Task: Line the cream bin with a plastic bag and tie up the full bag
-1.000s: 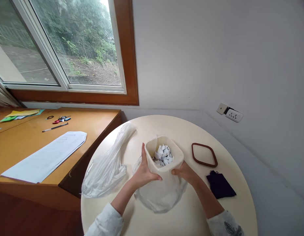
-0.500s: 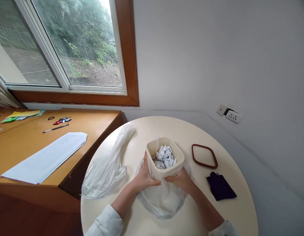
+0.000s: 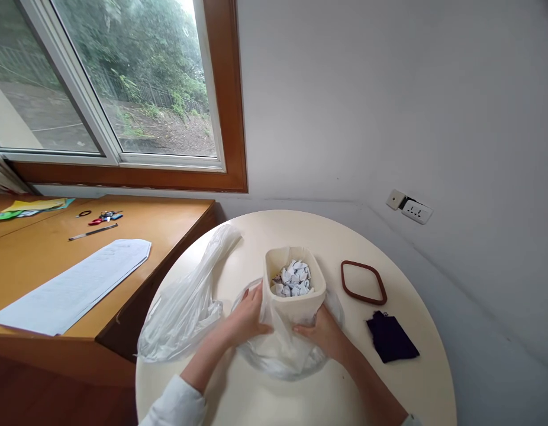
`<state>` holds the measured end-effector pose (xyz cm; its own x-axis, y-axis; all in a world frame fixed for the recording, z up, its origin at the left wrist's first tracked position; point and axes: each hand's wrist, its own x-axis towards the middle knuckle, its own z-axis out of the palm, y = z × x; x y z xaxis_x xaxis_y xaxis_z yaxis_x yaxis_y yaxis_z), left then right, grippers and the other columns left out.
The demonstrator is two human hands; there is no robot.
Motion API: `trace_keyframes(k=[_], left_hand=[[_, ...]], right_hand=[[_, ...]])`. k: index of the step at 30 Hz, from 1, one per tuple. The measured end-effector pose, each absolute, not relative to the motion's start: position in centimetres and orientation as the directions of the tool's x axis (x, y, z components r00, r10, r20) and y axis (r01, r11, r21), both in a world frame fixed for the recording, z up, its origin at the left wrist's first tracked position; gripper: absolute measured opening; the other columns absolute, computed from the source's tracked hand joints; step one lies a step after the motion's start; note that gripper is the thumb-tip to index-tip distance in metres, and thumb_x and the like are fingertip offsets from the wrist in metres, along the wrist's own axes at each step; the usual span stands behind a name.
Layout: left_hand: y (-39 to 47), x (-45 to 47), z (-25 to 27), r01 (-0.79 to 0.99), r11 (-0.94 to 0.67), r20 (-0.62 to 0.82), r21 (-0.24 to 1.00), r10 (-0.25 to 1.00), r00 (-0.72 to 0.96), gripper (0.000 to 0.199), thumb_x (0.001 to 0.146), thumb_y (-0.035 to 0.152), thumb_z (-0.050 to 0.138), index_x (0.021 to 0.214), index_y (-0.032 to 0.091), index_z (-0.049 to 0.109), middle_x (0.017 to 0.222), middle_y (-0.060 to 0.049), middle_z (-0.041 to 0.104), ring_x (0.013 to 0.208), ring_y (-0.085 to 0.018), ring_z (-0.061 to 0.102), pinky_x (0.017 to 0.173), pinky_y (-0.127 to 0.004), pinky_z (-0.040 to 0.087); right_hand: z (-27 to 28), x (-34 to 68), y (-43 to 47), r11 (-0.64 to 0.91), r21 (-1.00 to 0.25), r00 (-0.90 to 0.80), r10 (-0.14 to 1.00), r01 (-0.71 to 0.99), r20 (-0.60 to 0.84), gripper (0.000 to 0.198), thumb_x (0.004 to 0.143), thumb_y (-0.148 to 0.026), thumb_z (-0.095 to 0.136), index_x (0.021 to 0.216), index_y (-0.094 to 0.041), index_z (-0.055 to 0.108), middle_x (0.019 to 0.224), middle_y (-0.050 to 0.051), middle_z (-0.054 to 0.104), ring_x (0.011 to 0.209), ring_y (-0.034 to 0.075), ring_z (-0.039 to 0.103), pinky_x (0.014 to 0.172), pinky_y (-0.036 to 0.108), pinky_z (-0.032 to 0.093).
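Observation:
A small cream bin (image 3: 296, 302) full of crumpled white paper scraps (image 3: 294, 280) stands upright on the round cream table (image 3: 389, 378), set inside a clear plastic bag (image 3: 280, 352) that is gathered round its base. My left hand (image 3: 247, 316) grips the bag's edge against the bin's left side. My right hand (image 3: 322, 331) holds the bag at the bin's lower right. Part of the bag rises up the front of the bin.
A second clear plastic bag (image 3: 189, 302) lies to the left on the table. A brown ring frame (image 3: 363, 282) and a dark cloth pouch (image 3: 392, 337) lie to the right. A wooden desk (image 3: 47, 254) with papers (image 3: 70, 284) and a pen adjoins on the left, under a window.
The bin has come down from a tilted hold into the bag on the table and stands upright. Both hands have slid lower, from the bin's sides onto the bag around it.

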<state>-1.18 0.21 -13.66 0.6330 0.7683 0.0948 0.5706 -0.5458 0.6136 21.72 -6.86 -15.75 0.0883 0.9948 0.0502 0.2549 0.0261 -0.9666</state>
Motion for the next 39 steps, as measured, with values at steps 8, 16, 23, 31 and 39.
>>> trace_keyframes(k=[8,16,23,31,39], left_hand=[[1.5,-3.4,-5.9,0.104,-0.269,0.226,0.957,0.924,0.307,0.061,0.08,0.048,0.054,0.135,0.025,0.038,0.142,-0.007,0.038,0.131,-0.026,0.034,0.108,-0.04,0.027],[5.4,4.4,-3.9,0.372,-0.221,0.119,0.901,0.953,0.277,0.05,0.08,0.046,0.049,0.119,0.014,0.056,0.121,-0.013,0.059,0.109,-0.024,0.057,0.09,-0.034,0.044],[6.0,4.4,-3.1,0.537,-0.308,0.149,0.785,0.936,0.32,0.027,0.075,0.038,0.051,0.075,0.018,0.069,0.078,-0.007,0.071,0.074,-0.023,0.063,0.066,-0.031,0.046],[5.4,4.2,-3.0,0.613,-0.325,0.213,0.721,0.945,0.249,0.025,0.078,0.034,0.045,0.069,0.018,0.063,0.073,-0.006,0.067,0.069,-0.021,0.06,0.061,-0.03,0.044],[4.2,3.5,-3.4,0.504,-0.322,0.236,0.802,0.945,0.228,0.041,0.083,0.045,0.045,0.111,0.018,0.055,0.11,-0.01,0.062,0.101,-0.024,0.058,0.083,-0.035,0.047]], right_hand=[[-9.7,27.0,-4.4,0.213,-0.972,0.135,0.971,-0.095,0.199,0.054,0.08,-0.044,0.058,0.13,-0.029,0.042,0.136,0.007,0.045,0.128,0.022,0.037,0.107,0.043,0.029],[-5.8,24.1,1.9,0.061,-0.998,0.093,0.994,-0.016,0.059,0.054,0.077,-0.043,0.06,0.127,-0.027,0.048,0.138,0.005,0.043,0.127,0.021,0.04,0.106,0.039,0.031],[-5.8,24.5,3.1,0.073,-0.976,-0.033,0.997,0.206,0.068,0.035,0.077,-0.041,0.056,0.103,-0.021,0.068,0.112,0.006,0.065,0.102,0.025,0.06,0.091,0.041,0.044],[-5.6,24.6,2.5,0.104,-0.902,0.07,0.987,0.42,0.147,0.031,0.075,-0.042,0.053,0.087,-0.021,0.072,0.078,-0.001,0.069,0.085,0.022,0.06,0.081,0.035,0.044],[-5.8,24.5,2.1,0.117,-0.927,0.104,0.981,0.356,0.163,0.042,0.077,-0.044,0.054,0.113,-0.023,0.061,0.115,0.006,0.062,0.109,0.023,0.054,0.095,0.037,0.038]])
